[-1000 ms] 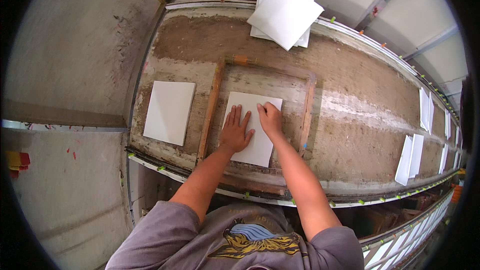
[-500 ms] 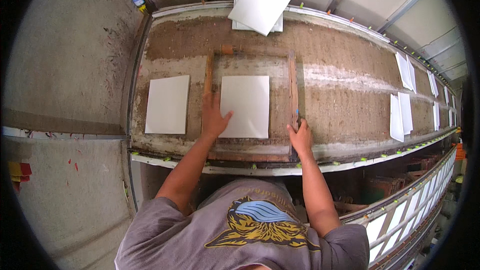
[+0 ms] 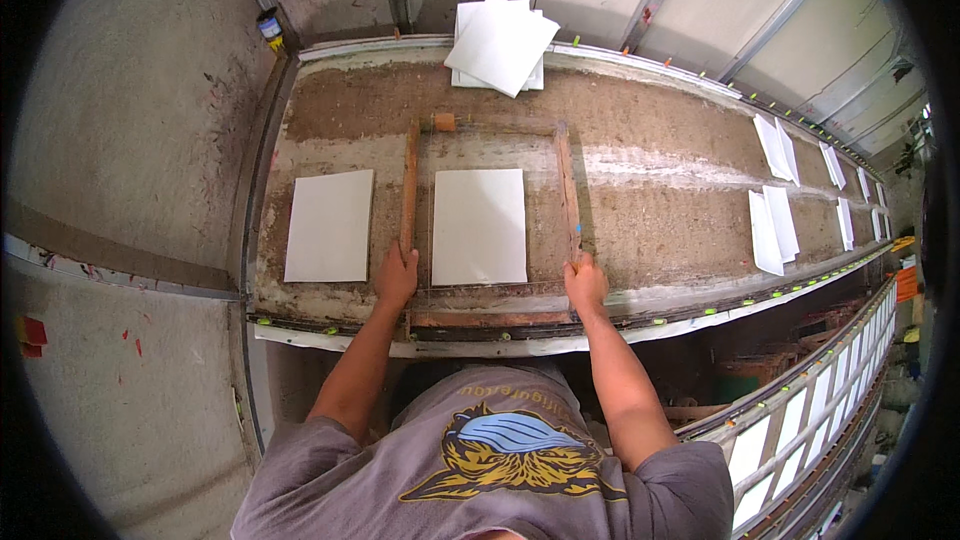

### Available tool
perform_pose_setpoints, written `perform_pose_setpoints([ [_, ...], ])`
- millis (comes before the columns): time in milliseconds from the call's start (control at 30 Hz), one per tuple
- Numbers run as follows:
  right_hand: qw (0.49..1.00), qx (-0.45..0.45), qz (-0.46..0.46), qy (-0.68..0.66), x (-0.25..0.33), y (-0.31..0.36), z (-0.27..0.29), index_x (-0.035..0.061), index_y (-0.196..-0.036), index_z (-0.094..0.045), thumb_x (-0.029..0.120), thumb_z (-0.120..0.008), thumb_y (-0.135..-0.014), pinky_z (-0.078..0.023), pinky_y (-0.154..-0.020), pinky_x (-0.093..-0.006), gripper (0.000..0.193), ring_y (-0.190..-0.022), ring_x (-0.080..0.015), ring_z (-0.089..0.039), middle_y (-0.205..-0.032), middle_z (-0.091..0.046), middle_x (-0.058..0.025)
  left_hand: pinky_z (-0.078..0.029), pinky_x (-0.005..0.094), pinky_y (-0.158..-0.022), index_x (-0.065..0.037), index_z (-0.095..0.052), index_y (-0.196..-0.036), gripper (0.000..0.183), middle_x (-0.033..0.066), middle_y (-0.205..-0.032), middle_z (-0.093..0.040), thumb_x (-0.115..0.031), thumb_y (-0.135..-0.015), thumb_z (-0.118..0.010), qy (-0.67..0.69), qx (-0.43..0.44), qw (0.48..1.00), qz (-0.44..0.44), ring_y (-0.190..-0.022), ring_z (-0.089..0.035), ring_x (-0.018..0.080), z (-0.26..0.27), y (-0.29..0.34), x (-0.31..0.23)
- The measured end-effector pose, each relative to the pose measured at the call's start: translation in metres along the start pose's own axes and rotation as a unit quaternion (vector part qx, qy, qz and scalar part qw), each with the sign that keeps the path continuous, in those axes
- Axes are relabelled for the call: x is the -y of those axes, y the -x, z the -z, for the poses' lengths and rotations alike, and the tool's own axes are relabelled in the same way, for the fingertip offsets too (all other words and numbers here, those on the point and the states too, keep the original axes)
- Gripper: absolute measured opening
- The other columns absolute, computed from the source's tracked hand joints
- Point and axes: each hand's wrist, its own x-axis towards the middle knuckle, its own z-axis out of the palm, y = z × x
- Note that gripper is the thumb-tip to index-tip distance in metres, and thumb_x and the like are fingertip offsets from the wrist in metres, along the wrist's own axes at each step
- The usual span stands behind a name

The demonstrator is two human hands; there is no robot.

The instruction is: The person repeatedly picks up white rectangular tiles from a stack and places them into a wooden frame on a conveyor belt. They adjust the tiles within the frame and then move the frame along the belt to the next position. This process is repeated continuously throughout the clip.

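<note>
A rectangular wooden frame (image 3: 568, 180) lies over the long brown-stained table (image 3: 660, 240), with a white sheet (image 3: 479, 227) showing inside its opening. My left hand (image 3: 396, 278) is closed around the near part of the frame's left bar. On the opposite bar, my right hand (image 3: 586, 286) grips the near end, thumb on top. Some fingers of both hands are hidden behind the wood. A small orange-brown block (image 3: 444, 122) sits at the frame's far bar. To the left of the frame lies another white sheet (image 3: 329, 227), outside it.
A fanned stack of white sheets (image 3: 503, 45) rests at the table's far edge. Several folded white papers (image 3: 774, 230) stand along the right part. Small green clips (image 3: 503, 336) line the near rail. A small container (image 3: 270, 30) hangs by the far left corner.
My left hand has moved from over the sheet down to the frame's left bar. My right hand now grips slightly nearer the frame's end. The whole view has shifted a little.
</note>
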Motion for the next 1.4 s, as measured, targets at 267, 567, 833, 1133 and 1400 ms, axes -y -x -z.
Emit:
perform_pose_setpoints([
  [267,0.999,-0.019,0.024,-0.026,0.01,0.004,0.025,0.0015,-0.102,-0.063,0.035,-0.071,-0.09,-0.055,-0.071,-0.0567,0.036,-0.081,-0.0467,-0.07,-0.085,-0.071,-0.0253,-0.05,0.0553,-0.094,0.001,-0.05,-0.143,0.067,0.0295,-0.124,-0.063,-0.052,-0.102,-0.052,0.007,0.01,1.0,0.006,-0.114,-0.062,0.0469,0.031,0.004,-0.013],
  [567,0.991,-0.1,0.072,-0.062,-0.027,-0.05,0.079,0.0013,-0.111,-0.063,0.032,-0.072,-0.09,-0.056,-0.072,-0.0545,0.038,-0.083,-0.045,-0.071,-0.087,-0.072,-0.0242,-0.051,0.0532,-0.087,0.004,-0.059,-0.128,0.057,0.0289,-0.117,-0.065,-0.045,-0.098,-0.063,0.123,-0.033,0.991,-0.034,-0.106,-0.063,0.0467,0.051,0.015,-0.11],
  [833,0.99,-0.098,0.064,-0.074,-0.136,-0.102,0.116,-0.001,-0.112,-0.064,0.029,-0.075,-0.088,-0.056,-0.072,-0.0519,0.04,-0.084,-0.0426,-0.071,-0.09,-0.072,-0.024,-0.052,0.0495,-0.091,0.004,-0.053,-0.142,0.064,0.0282,-0.118,-0.066,-0.043,-0.099,-0.064,0.149,-0.081,0.983,-0.072,-0.109,-0.064,0.044,-0.035,0.027,-0.201],
  [1133,0.996,-0.07,0.043,-0.047,-0.258,-0.116,0.108,0.0011,-0.118,-0.063,0.031,-0.072,-0.091,-0.056,-0.072,-0.0524,0.042,-0.083,-0.0423,-0.071,-0.089,-0.073,-0.0221,-0.049,0.0475,-0.098,0.008,-0.054,-0.137,0.061,0.033,-0.121,-0.065,-0.04,-0.101,-0.062,0.127,-0.061,0.988,-0.066,-0.117,-0.062,0.046,-0.139,0.053,-0.263],
  [1400,0.996,-0.078,0.036,-0.036,-0.309,-0.12,0.096,0.0039,-0.123,-0.063,0.037,-0.069,-0.092,-0.056,-0.071,-0.0531,0.046,-0.084,-0.0419,-0.071,-0.091,-0.073,-0.0214,-0.049,0.0471,-0.098,0.008,-0.052,-0.14,0.066,0.0325,-0.123,-0.065,-0.043,-0.1,-0.062,0.115,-0.064,0.989,-0.061,-0.118,-0.063,0.0444,-0.187,0.068,-0.272],
])
